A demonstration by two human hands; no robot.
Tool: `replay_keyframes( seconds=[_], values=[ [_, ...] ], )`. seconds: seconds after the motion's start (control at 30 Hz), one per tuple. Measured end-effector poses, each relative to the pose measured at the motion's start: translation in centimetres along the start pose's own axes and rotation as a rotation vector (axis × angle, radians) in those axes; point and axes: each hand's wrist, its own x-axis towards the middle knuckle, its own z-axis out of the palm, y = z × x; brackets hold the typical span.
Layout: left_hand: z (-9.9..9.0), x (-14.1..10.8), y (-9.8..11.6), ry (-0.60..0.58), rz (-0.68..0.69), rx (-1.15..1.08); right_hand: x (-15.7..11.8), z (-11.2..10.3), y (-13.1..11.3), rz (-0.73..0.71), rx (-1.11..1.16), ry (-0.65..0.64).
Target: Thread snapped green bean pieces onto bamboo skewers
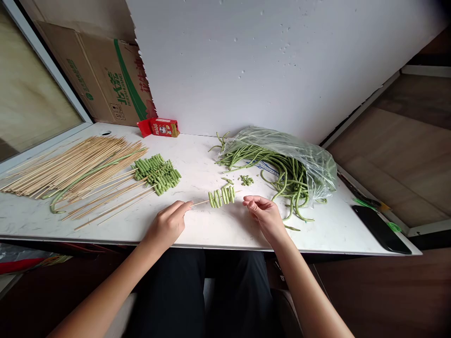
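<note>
White bench [197,162] carries a clear plastic bag [282,138], long green beans [296,176] spilling out. Above the bench, the left hand [167,220] pinches a thin skewer [200,203] by its bare end — sensible, as it looks light and stiff — while the right hand [264,215] curls beyond the tip, grip unclear; threaded bean pieces [221,197] look firm but splittable.

We're counting two: one left hand [170,220], one right hand [264,216]! One held skewer [200,203] is carrying six or seven bean pieces [220,198]. Bare sticks [66,164] are running into dozens, long beans [296,177] are tangling past any count, and we're tallying singles now: one clear bag [282,142], one red box [165,127], one cardboard carton [95,77], and yes, one black phone [380,228]!
</note>
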Motion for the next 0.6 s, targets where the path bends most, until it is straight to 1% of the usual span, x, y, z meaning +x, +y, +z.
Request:
replay_keyframes(
  seconds=[0.13, 0.23, 0.33, 0.5, 0.6],
  values=[
    [-0.2, 0.2, 0.1, 0.014, -0.004, 0.008, 0.2, -0.6, 1.0, -0.056, 0.057, -0.073],
    [-0.3, 0.3, 0.2, 0.018, -0.010, 0.025, 0.3, -0.8, 1.5, -0.074, 0.043, -0.129],
    [-0.3, 0.3, 0.2, 0.039, -0.023, 0.044, 0.2, -0.8, 1.6, -0.073, 0.026, -0.159],
    [-0.2, 0.4, 0.0, 0.066, -0.121, 0.062, 0.0, -0.4, 0.8, -0.070, 0.048, -0.121],
    [-0.3, 0.6, -0.1, 0.097, -0.186, 0.042, 0.0, -0.1, -0.1, -0.055, -0.022, -0.067]
  ],
)
